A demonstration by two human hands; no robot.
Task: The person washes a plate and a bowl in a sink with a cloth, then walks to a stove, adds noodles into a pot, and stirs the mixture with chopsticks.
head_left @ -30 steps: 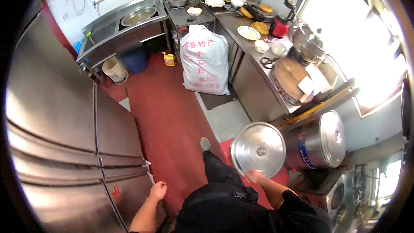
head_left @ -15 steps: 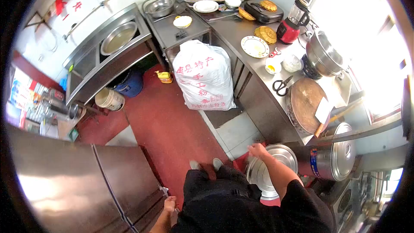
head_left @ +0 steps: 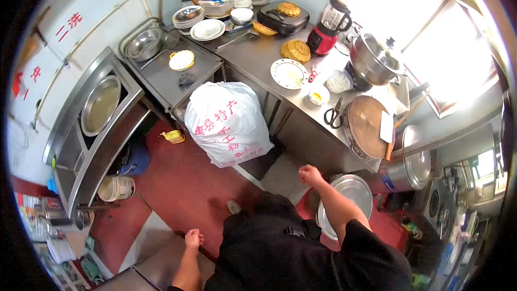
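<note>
My left hand (head_left: 194, 238) hangs low over the red floor, beside the steel cabinet (head_left: 161, 261). Its fingers are loosely bent and a little apart, with nothing seen in them. My right hand (head_left: 310, 175) is held forward, fingers curled in, and no object shows in it. It is nearest to the round metal lid (head_left: 350, 196) on a pot, without touching it. Ahead stands a full white sack (head_left: 229, 124) with red lettering, against the steel counter (head_left: 301, 118). On that counter are a round chopping board (head_left: 369, 124), a cleaver (head_left: 386, 126) and black-handled scissors (head_left: 334, 116).
The counter also bears a red blender (head_left: 323, 37), a steel pot (head_left: 374, 62), a patterned plate (head_left: 290, 74) and stacked dishes (head_left: 207, 29). At left is a sink with a large basin (head_left: 101, 105). A white bucket (head_left: 117, 188) and yellow jug (head_left: 173, 136) stand on the floor.
I have moved forward and the view has turned, so sack and counter appear closer. My left hand has swung forward, away from the cabinet front. My right hand stays bent in front.
</note>
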